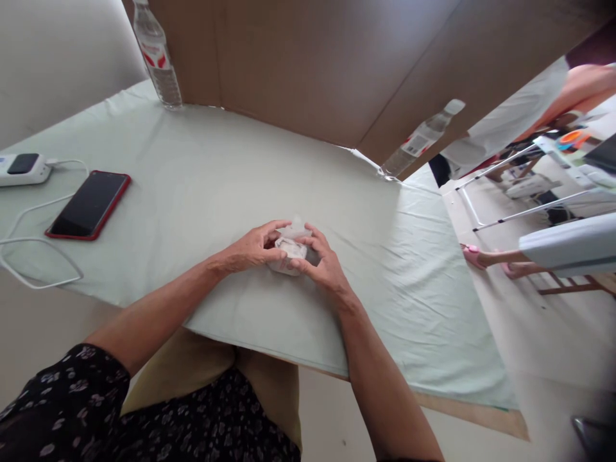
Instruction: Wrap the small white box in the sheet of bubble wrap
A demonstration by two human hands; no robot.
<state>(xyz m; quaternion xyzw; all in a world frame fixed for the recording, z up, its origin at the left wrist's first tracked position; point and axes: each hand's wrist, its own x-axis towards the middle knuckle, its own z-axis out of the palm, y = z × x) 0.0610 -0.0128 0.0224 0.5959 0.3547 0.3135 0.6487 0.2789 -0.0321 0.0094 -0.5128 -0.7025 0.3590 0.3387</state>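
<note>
A small translucent plastic box [287, 264] rests on the pale green cloth near the front of the table, its lid [296, 226] apparently raised at the far side. Something whitish lies inside; its kind is too unclear to tell. My left hand [253, 248] grips the box from the left, thumb along the near side and fingers curled behind. On the opposite side my right hand [327, 264] holds it too, thumb at the near right edge and fingers bent over the rim. Parts of the box are hidden by the fingers.
A red-cased phone [91, 205], a white power device [24, 168] and a white cable [41, 240] lie at the left. Water bottles [158, 61] [423, 138] stand against a cardboard panel [289, 58]. A person's legs [505, 256] show at the right.
</note>
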